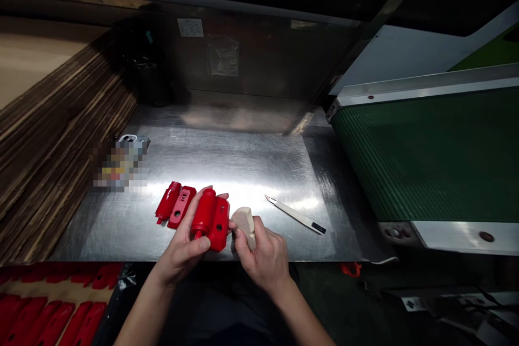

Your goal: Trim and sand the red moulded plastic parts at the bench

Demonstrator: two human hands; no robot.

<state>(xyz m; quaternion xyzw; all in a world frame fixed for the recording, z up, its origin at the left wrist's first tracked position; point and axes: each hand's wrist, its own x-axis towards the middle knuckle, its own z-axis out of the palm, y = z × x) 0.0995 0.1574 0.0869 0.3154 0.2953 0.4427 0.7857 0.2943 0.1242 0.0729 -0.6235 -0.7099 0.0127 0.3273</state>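
Observation:
My left hand (183,251) is closed around a red plastic part (211,219), held just above the near edge of the metal table (243,162). My right hand (265,259) grips a small beige block (244,221) and presses it against the right side of that part. A second red plastic part (175,205) lies on the table just left of my hands. A slim white craft knife (295,214) lies to the right, blade pointing left.
A stack of flattened cardboard (48,140) borders the table's left side. A green conveyor belt (438,151) runs along the right. More red parts (48,319) fill a box at the lower left. A blurred small object (121,165) sits at the table's left.

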